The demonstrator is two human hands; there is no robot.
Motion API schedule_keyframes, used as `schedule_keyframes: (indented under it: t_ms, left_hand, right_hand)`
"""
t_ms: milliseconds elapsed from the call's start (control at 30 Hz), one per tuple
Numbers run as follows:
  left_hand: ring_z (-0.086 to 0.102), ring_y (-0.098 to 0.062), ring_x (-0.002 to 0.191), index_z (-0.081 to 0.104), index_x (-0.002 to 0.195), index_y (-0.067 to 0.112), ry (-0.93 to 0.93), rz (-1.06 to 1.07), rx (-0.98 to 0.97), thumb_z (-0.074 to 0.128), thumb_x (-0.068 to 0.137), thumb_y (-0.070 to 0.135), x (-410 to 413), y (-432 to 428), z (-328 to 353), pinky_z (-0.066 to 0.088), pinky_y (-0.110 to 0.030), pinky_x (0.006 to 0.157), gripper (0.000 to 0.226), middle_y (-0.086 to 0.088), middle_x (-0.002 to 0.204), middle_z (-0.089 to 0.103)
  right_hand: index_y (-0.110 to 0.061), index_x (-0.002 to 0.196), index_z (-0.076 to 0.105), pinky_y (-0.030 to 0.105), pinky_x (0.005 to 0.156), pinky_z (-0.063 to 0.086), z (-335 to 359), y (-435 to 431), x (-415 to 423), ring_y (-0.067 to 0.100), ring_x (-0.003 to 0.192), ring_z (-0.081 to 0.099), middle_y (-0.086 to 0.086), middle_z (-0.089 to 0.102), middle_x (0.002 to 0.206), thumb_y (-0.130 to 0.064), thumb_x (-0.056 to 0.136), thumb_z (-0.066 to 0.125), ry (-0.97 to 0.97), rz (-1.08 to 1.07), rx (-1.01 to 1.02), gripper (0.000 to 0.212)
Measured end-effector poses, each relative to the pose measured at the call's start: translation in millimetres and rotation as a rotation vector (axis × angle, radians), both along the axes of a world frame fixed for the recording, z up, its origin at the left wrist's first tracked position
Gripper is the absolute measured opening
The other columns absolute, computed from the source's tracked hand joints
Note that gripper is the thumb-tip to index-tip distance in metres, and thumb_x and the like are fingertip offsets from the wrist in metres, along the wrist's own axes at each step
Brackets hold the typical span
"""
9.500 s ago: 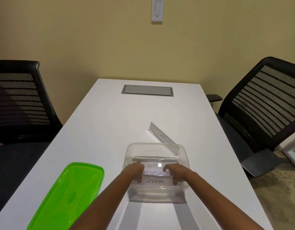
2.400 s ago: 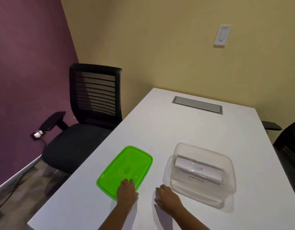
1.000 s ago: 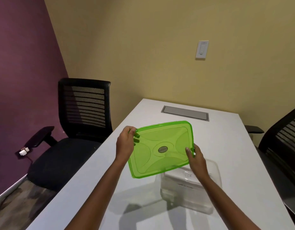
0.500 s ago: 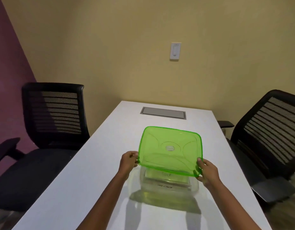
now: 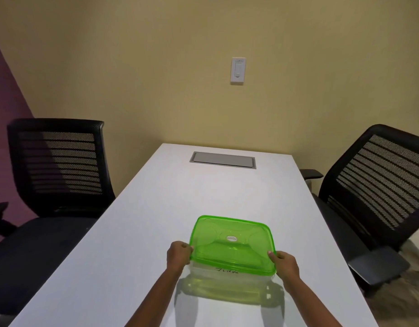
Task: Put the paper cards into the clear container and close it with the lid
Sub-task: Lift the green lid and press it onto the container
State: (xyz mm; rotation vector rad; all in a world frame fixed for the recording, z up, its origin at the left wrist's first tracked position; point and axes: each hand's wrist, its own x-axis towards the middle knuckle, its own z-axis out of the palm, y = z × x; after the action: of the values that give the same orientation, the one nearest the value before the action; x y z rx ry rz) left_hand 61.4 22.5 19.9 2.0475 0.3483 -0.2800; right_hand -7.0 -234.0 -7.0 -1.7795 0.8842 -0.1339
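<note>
The translucent green lid (image 5: 232, 241) lies level on top of the clear container (image 5: 203, 273), covering its opening. My left hand (image 5: 179, 254) grips the lid's near left corner and my right hand (image 5: 285, 264) grips its near right corner. Through the container's near wall a white paper card (image 5: 227, 271) with handwriting shows; the other cards are hidden under the lid. Whether the lid is snapped down all round I cannot tell.
The white table (image 5: 156, 232) has a grey cable hatch (image 5: 222, 159) at its far end. A black mesh chair (image 5: 57, 166) stands on the left and another black chair (image 5: 380, 185) on the right. A wall switch (image 5: 238, 70) is on the yellow wall.
Both hands have lowered the green lid from its tilted position above the container down onto the container's rim. The view has centred on the table.
</note>
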Motion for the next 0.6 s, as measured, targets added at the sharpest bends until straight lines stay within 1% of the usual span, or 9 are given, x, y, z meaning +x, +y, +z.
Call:
schedule_keyframes:
  t_ms: [33, 100, 200, 300, 400, 433, 500, 533, 600]
  left_hand:
    - [0.052, -0.020, 0.043, 0.049, 0.051, 0.016, 0.003, 0.006, 0.007, 0.062, 0.086, 0.006, 0, 0, 0, 0.055, -0.037, 0.080, 0.039, -0.004, 0.048, 0.049]
    - [0.051, -0.023, 0.052, 0.049, 0.053, 0.014, 0.014, 0.016, -0.002, 0.062, 0.087, 0.006, -2, 1, -2, 0.054, -0.037, 0.083, 0.037, -0.005, 0.049, 0.048]
    - [0.047, -0.014, 0.039, 0.049, 0.056, 0.014, 0.012, 0.028, -0.019, 0.062, 0.087, 0.007, -4, 2, -6, 0.050, -0.030, 0.075, 0.034, -0.004, 0.049, 0.048]
    - [0.044, -0.018, 0.042, 0.050, 0.060, 0.012, 0.022, 0.027, -0.035, 0.062, 0.087, 0.008, -6, 2, -11, 0.043, -0.027, 0.071, 0.029, -0.004, 0.053, 0.048]
    - [0.045, -0.020, 0.048, 0.052, 0.065, 0.010, 0.054, 0.056, -0.108, 0.062, 0.087, 0.008, -8, 4, -15, 0.044, -0.028, 0.065, 0.024, -0.005, 0.056, 0.048]
    - [0.048, -0.022, 0.055, 0.054, 0.070, 0.008, 0.065, 0.064, -0.138, 0.062, 0.087, 0.008, -9, 5, -16, 0.045, -0.028, 0.060, 0.019, -0.007, 0.060, 0.050]
    - [0.051, -0.025, 0.070, 0.055, 0.084, 0.007, 0.103, 0.077, -0.196, 0.064, 0.087, 0.011, -11, 7, -16, 0.044, -0.026, 0.049, 0.010, -0.010, 0.078, 0.054]
    - [0.051, -0.025, 0.070, 0.054, 0.087, 0.007, 0.127, 0.084, -0.244, 0.065, 0.087, 0.011, -11, 8, -17, 0.045, -0.026, 0.045, 0.012, -0.012, 0.087, 0.054]
    - [0.050, -0.022, 0.061, 0.051, 0.078, 0.009, 0.179, 0.106, -0.364, 0.065, 0.087, 0.008, -11, 9, -19, 0.050, -0.023, 0.036, 0.016, -0.016, 0.095, 0.052]
  right_hand:
    - [0.007, 0.107, 0.068, 0.032, 0.075, 0.039, -1, 1, 0, 0.033, 0.092, 0.062, 0.025, 0.071, 0.100, -0.014, 0.089, 0.062, 0.004, 0.013, -0.033, 0.028]
    - [0.006, 0.113, 0.066, 0.036, 0.084, 0.044, -1, 3, 0, 0.036, 0.104, 0.061, 0.026, 0.069, 0.109, -0.013, 0.089, 0.062, 0.010, 0.030, -0.089, 0.030]
    - [0.006, 0.117, 0.063, 0.038, 0.091, 0.044, 0, 4, 0, 0.037, 0.108, 0.059, 0.027, 0.068, 0.112, -0.013, 0.090, 0.060, 0.025, 0.048, -0.129, 0.033]
    - [0.004, 0.123, 0.059, 0.039, 0.095, 0.042, 0, 5, -2, 0.038, 0.114, 0.056, 0.027, 0.065, 0.116, -0.015, 0.092, 0.058, 0.044, 0.069, -0.145, 0.036]
    - [0.001, 0.129, 0.055, 0.042, 0.099, 0.041, 0, 6, -5, 0.039, 0.117, 0.052, 0.030, 0.062, 0.117, -0.018, 0.094, 0.055, 0.060, 0.091, -0.164, 0.039]
    - [-0.001, 0.131, 0.053, 0.043, 0.100, 0.041, -1, 6, -6, 0.036, 0.116, 0.052, 0.030, 0.062, 0.115, -0.019, 0.095, 0.053, 0.067, 0.099, -0.166, 0.041]
    - [-0.006, 0.136, 0.048, 0.047, 0.102, 0.042, -2, 8, -9, 0.027, 0.108, 0.050, 0.028, 0.062, 0.111, -0.023, 0.097, 0.049, 0.072, 0.124, -0.162, 0.043]
    - [-0.007, 0.139, 0.045, 0.048, 0.103, 0.042, -3, 8, -11, 0.027, 0.110, 0.049, 0.028, 0.061, 0.116, -0.025, 0.098, 0.046, 0.073, 0.137, -0.156, 0.044]
    - [-0.010, 0.141, 0.041, 0.046, 0.104, 0.041, -3, 9, -13, 0.038, 0.122, 0.046, 0.028, 0.054, 0.131, -0.027, 0.098, 0.044, 0.073, 0.155, -0.131, 0.046]
